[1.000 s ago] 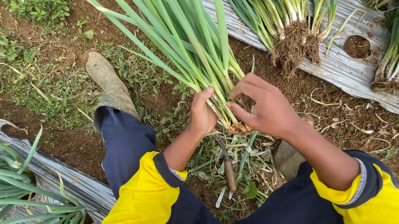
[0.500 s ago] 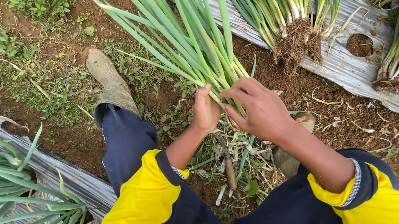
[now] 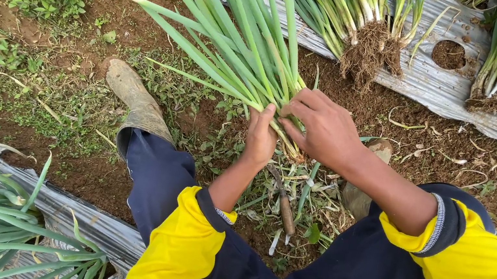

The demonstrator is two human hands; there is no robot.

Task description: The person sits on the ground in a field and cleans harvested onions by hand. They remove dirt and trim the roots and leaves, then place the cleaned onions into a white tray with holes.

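**Soft, even daylight; sharp picture**

Bright overcast light falls from above, leaving only faint shadows. Pale glare sits on the plastic mulch sheet (image 3: 440, 89) toward 1 o'clock. Focus holds throughout; slight wide-angle stretching shows at the corners.

Onion bunch (image 3: 236, 46) is gripped between both hands; knife (image 3: 283, 205) lies below on soil; uprooted bunches (image 3: 368, 39) lie behind on sheeting (image 3: 440, 89).

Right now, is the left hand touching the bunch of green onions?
Touching. The head view shows the left hand wrapped around the bunch of green onions near its base, with the right hand on it too.
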